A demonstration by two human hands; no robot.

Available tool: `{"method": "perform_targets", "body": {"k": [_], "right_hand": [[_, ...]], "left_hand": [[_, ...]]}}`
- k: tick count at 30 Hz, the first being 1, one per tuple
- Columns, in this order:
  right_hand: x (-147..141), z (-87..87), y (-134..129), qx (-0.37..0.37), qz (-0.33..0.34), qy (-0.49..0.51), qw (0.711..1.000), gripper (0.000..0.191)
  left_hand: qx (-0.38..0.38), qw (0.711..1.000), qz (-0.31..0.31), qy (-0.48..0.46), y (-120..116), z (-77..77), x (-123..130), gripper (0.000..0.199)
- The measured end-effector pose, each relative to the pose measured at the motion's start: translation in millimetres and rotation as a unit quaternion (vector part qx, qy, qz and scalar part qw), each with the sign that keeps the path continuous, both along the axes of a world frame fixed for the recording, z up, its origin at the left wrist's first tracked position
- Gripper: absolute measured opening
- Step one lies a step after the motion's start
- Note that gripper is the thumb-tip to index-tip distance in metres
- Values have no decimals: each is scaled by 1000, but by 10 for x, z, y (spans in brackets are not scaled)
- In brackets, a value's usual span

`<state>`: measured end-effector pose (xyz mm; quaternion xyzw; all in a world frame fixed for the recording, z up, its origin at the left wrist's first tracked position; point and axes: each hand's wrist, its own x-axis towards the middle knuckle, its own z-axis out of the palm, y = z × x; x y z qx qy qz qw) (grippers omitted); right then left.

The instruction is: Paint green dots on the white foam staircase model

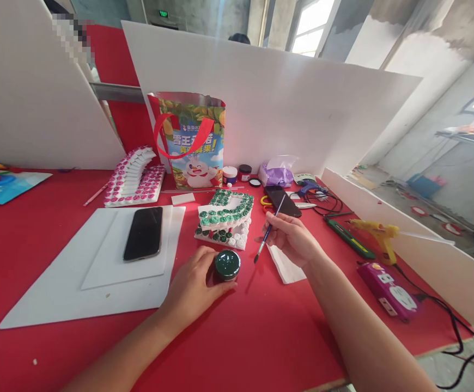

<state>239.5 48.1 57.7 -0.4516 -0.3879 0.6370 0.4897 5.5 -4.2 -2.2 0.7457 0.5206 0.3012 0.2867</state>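
Observation:
My left hand point(194, 283) grips a small round jar of dark green paint point(228, 265), its open top facing up. In my right hand point(290, 237) is a thin paintbrush point(268, 233), bristles pointing down, a little to the right of the jar and apart from it. Just behind the jar stands a white foam piece covered in small rosettes point(224, 218). Its upper rows are painted green; several rosettes at the lower right are white. A sheet of white tissue point(285, 265) lies under my right hand.
White boards point(98, 305) with a phone point(143, 234) lie left. Behind are a pink-and-white rosette piece point(134, 182), a gift bag point(198, 144), paint jars point(244, 172) and purple tissues point(277, 174). At right are a cutter point(349, 238), yellow glue gun point(378, 237) and power strip point(389, 291).

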Motion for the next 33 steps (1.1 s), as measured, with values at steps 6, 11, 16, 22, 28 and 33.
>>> {"method": "perform_targets", "body": {"k": [6,11,16,22,28,33], "right_hand": [[-122,61,-99,150,-107,-13,983,40],[-216,96,-209,270,-129,-25,954,31],[-192,112,-184,242,-134,15,961,33],[-125,165,-144,260,-151,42,953,22],[-124,133,-198,267,-120,7,956,21],[-245,52,-343,331,-81,-92,936,19]], "left_hand": [[-65,997,-1,-29,11,62,14,38],[-81,996,-5,-21,31,76,9,36],[-76,997,-13,-24,38,68,8,38],[-78,996,-14,-40,31,85,-2,35],[-84,996,-6,-32,32,105,-3,42],[-64,997,-22,-41,42,90,-7,48]]}}
